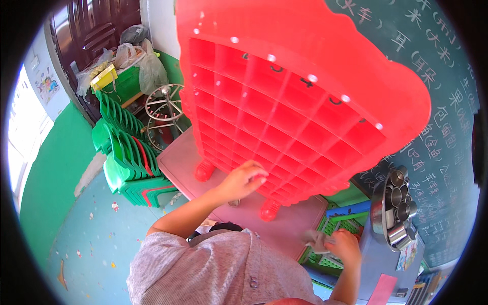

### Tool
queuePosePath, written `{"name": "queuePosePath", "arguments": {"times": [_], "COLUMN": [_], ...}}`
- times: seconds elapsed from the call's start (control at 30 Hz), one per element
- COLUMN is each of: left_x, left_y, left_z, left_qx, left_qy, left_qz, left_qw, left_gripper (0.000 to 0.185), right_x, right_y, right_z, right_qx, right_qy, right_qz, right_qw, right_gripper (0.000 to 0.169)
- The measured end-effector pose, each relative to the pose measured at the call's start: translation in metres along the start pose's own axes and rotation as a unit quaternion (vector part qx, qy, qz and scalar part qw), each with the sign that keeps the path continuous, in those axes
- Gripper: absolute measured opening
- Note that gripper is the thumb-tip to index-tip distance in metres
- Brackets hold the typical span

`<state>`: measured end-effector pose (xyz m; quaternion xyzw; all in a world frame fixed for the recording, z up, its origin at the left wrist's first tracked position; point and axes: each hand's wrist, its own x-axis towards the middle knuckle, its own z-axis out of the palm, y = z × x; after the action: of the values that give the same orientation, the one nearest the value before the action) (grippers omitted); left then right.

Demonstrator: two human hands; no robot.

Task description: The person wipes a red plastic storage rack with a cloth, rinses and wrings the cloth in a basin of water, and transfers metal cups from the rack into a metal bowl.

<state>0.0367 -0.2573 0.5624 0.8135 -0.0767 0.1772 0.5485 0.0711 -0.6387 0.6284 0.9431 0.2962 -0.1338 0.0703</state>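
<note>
A large red plastic cup rack (263,110) with rows of square compartments stands on a pink table (289,232), on feet shaped like red shoes. Black numbers mark its top row. My left hand (244,181) hovers before the lower compartments, fingers half curled, with nothing visible in it. Below that wrist, part of a small metal object (234,203) shows on the table. At the table's right edge my right hand (344,246) grips a crumpled grey cloth (318,241), slightly blurred.
Steel cups (396,196) fill a metal basin (378,209) on a blue-grey desk (371,263) at right. A green plastic basket (328,261) sits beside the table. Stacked green chairs (129,152) and a metal wheel-shaped rack (166,106) stand at left. A chalkboard (431,114) bears writing.
</note>
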Motion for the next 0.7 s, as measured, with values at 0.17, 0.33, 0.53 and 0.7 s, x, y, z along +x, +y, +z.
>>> {"name": "queuePosePath", "arguments": {"times": [0.17, 0.33, 0.53, 0.7], "left_x": [0.005, 0.048, 0.116, 0.140], "left_y": [-0.043, -0.079, -0.083, -0.089], "left_z": [-0.128, -0.244, -0.301, -0.322], "left_qx": [0.032, 0.011, -0.222, -0.419], "left_qy": [0.178, 0.317, 0.174, 0.054], "left_qz": [0.015, 0.029, -0.011, -0.059], "left_qw": [0.983, 0.948, 0.959, 0.905], "left_gripper": [0.017, 0.026, 0.058, 0.074], "right_x": [0.085, 0.162, 0.241, 0.311], "right_y": [-0.099, -0.237, -0.376, -0.426], "right_z": [-0.009, -0.044, -0.117, -0.203], "right_qx": [0.379, 0.801, 0.614, 0.176], "right_qy": [0.069, 0.233, 0.518, 0.746], "right_qz": [0.020, -0.006, -0.110, -0.179], "right_qw": [0.923, 0.551, 0.585, 0.617], "right_gripper": [0.021, 0.008, 0.022, 0.022]}}
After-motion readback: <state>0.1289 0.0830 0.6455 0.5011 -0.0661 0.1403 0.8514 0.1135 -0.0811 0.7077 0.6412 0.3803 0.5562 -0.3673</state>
